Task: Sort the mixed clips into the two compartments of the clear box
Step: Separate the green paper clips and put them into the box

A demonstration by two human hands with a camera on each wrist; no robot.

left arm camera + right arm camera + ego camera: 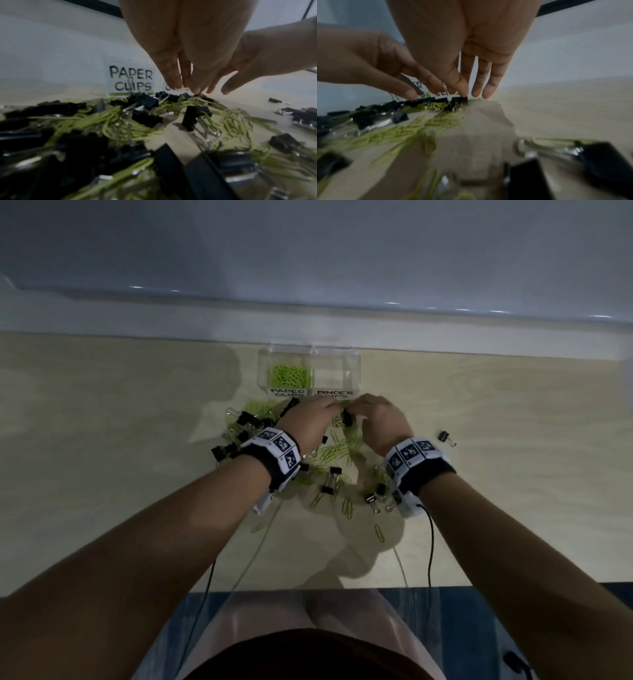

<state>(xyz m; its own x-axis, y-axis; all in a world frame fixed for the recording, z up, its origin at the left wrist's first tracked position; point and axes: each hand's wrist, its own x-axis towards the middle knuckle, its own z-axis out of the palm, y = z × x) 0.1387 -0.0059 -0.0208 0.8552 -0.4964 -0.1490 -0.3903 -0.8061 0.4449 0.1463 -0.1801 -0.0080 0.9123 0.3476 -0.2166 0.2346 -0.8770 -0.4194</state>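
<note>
The clear box (356, 364) stands at the back of the table. Its left compartment, labelled PAPER CLIPS (131, 78), holds green paper clips (291, 375). The right one, labelled BINDER CLIPS, looks bare. A mixed pile of green paper clips (337, 451) and black binder clips (246, 417) lies in front of the box. Both hands reach down into the pile's far edge, fingertips nearly meeting. My right hand (465, 94) pinches a black binder clip (461, 99) with thumb and forefinger. My left hand (190, 88) pinches another black binder clip (200, 95) beside it.
One stray binder clip (447, 437) lies to the right of the pile. More binder clips (373, 494) and paper clips (347, 506) are scattered under my wrists. Cables (431, 542) run from the wristbands over the table's near edge (137, 594). A white ledge (479, 337) rises behind the box.
</note>
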